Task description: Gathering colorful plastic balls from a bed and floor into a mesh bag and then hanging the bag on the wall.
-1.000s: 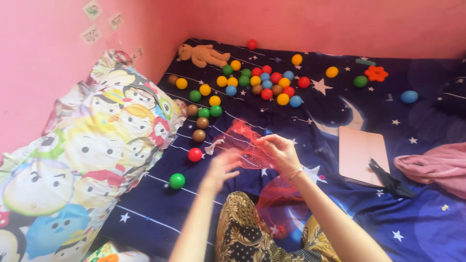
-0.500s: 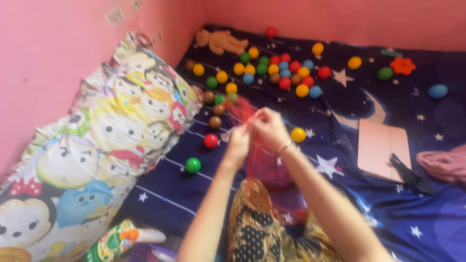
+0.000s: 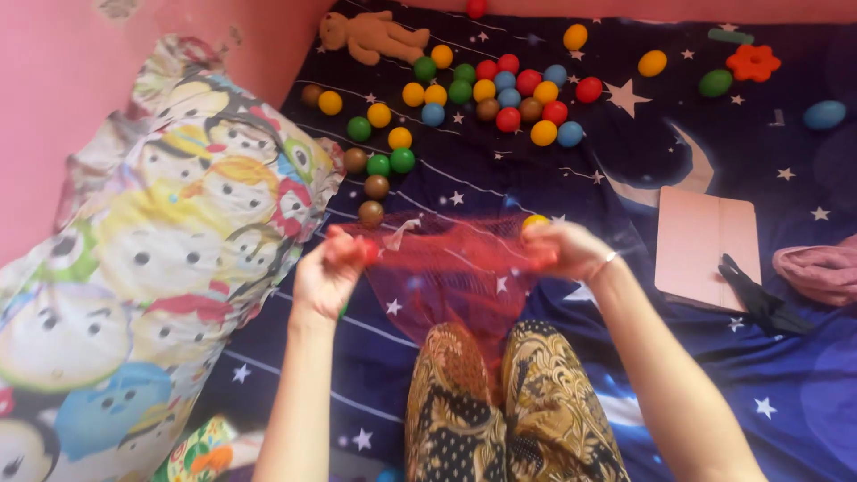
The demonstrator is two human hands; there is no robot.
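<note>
Both hands, left hand and right hand, clench the red mesh bag, stretched above the knees; one slipping grip could collapse its mouth.

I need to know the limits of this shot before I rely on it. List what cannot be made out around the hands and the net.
- Head view: fingertips of the left hand and right hand are wrapped in the red net and motion-blurred.
- Yellow ball: mostly hidden behind the right hand.
- Red ball: cut off by the top edge.
- Whether the net holds anything: its lower part drops behind the knees.
</note>
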